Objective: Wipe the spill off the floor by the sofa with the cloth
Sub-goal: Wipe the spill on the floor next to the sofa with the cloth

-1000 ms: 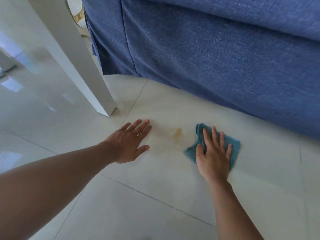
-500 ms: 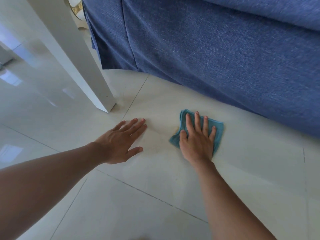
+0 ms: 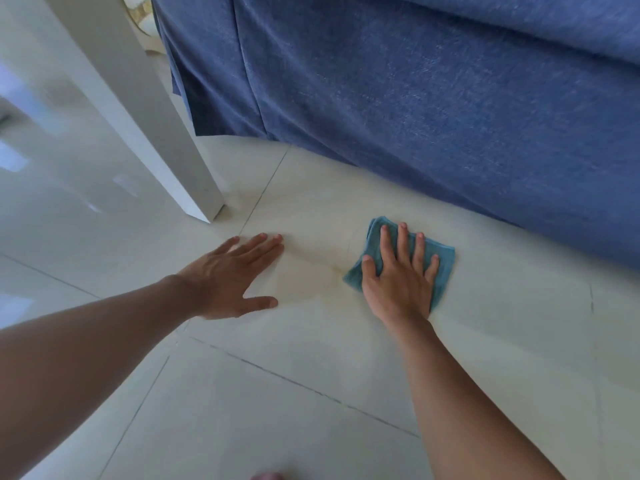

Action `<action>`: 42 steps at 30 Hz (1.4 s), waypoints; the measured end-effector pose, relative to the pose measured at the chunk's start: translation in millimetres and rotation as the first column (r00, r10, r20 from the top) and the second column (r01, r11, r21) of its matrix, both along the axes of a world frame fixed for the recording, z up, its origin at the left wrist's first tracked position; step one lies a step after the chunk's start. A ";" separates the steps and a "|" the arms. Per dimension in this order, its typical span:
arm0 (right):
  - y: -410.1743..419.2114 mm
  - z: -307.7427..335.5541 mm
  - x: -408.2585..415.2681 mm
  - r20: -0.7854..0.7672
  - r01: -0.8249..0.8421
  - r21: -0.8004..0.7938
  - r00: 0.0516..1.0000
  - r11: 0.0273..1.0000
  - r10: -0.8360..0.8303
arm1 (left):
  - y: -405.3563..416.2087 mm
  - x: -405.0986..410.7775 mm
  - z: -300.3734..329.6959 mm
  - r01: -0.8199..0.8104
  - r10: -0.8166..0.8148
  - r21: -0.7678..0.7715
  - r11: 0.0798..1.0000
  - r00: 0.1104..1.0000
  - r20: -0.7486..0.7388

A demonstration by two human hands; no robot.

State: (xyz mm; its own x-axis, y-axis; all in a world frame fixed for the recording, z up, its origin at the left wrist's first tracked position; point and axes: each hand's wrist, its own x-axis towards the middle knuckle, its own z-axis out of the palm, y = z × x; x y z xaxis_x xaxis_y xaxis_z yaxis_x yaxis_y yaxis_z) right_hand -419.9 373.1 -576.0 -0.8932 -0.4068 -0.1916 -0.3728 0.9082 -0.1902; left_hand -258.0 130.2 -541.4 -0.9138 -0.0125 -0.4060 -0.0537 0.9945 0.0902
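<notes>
Teal cloth (image 3: 443, 258) lies flat, folded square, under right hand (image 3: 398, 289).

You are in a home, in what looks like a living room. A sofa (image 3: 433, 98) draped in a blue woven cover fills the far side of your view, its skirt hanging down to the floor (image 3: 294, 393). That floor is glossy, pale tile with thin dark grout lines, and it mirrors bright window light at the left edge. A white square furniture leg (image 3: 166, 133) stands on the tile near the sofa's corner. Behind that corner, at the top edge, a cream and gold object shows in part, too little to identify. Nothing here looks like shop, office or workshop fittings.
</notes>
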 end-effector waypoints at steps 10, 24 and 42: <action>12.8 -0.2 102.9 -0.013 -0.083 -0.098 0.997 0.992 0.082 | -5.6 1.1 1.7 0.007 -0.010 0.041 0.999 0.997 0.071; -79.6 -0.4 105.7 0.014 -0.188 -0.168 0.981 0.968 0.193 | -20.8 23.9 7.0 -0.075 0.067 0.051 0.996 0.987 0.147; -62.0 -0.4 82.7 -0.001 -0.059 -0.101 0.998 0.993 0.059 | -16.0 7.5 -3.4 -0.068 0.068 0.125 0.990 0.998 0.002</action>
State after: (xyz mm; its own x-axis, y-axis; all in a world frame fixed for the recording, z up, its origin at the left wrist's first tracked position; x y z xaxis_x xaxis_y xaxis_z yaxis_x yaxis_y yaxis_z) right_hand -337.2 311.1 -576.4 -0.8667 -0.4761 -0.1488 -0.4246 0.8608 -0.2806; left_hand -250.5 114.3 -544.8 -0.9133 -0.0238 -0.4066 -0.1205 0.9694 0.2139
